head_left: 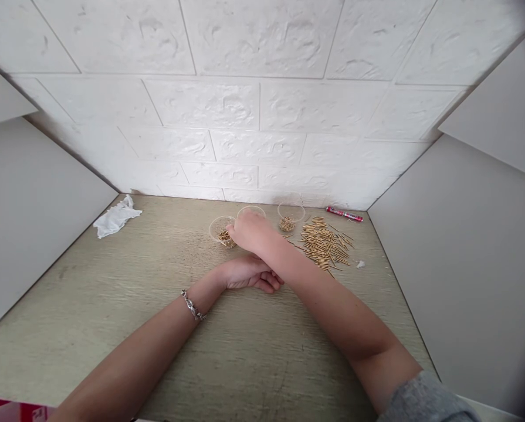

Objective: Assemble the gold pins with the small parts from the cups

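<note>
Golden pins [321, 241] lay in cups [293, 212], many more loose nearby, and I couldn't tell whether my curled right hand [250, 230] or left hand [250, 273] gripped any.

Head view: from the person's head, above the forearms [148, 340]
Facing: forward and down, across the table [236, 363] to the wall [262, 47]
Nearness: forearms close, hands [253, 231] mid-frame, wall farthest
Sides: left panel [33, 223], right panel [464, 264]

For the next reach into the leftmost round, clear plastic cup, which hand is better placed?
Probably the right hand: in view it overlaps the cup's right edge. The left hand is farther away, partly hidden by the right forearm.
</note>
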`<move>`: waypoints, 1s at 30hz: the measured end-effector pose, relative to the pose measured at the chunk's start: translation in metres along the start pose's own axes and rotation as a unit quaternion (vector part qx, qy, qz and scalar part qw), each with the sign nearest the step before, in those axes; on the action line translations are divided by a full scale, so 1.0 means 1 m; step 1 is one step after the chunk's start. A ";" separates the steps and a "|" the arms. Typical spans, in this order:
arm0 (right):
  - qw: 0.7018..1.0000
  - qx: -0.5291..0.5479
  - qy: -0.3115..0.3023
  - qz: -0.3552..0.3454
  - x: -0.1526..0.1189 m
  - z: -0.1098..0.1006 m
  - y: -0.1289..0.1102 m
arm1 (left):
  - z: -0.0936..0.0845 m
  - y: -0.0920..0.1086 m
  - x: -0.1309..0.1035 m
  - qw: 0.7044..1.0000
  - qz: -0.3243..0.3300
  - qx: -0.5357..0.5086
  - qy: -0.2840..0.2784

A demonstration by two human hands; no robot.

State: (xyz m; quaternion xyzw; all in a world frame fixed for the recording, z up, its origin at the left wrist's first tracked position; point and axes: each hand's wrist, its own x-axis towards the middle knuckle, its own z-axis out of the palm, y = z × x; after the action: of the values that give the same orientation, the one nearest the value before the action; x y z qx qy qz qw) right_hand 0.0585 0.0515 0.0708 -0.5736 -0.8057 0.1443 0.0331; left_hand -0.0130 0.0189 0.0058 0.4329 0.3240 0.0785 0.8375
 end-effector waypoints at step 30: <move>1.000 0.004 0.021 -0.010 0.005 0.005 0.001 | -0.001 -0.001 0.001 1.000 0.002 -0.005 0.012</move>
State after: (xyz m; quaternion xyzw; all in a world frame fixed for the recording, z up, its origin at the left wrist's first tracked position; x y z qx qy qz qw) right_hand 0.0567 0.0558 0.0654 -0.5681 -0.8100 0.1350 0.0543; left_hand -0.0131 0.0190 0.0045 0.4282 0.3328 0.0866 0.8357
